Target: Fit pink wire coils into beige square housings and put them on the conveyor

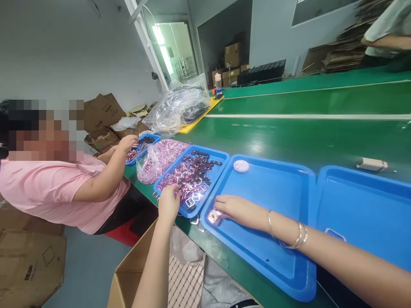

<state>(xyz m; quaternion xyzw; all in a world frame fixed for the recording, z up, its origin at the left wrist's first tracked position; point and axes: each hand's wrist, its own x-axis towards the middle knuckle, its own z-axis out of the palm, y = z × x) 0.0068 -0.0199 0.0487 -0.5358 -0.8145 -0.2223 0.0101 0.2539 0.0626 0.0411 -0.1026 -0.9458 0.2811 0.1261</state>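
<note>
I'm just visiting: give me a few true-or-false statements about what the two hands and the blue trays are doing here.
1. The left hand reaches into a blue tray of metal frames. True.
2. The right hand rests in a tray piled full of parts. False: its blue tray is almost bare.
3. A small square part lies at the right hand's fingertips. True.
4. The round white disc lies on the green belt. False: it sits in the tray.

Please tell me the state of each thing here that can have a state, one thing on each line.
left hand: reaching into the parts tray
parts tray: heaped with small metal parts
right hand: fingers on a small part
small part: lying in the middle tray
middle tray: nearly bare
plastic bag: full, lying on the belt
</note>
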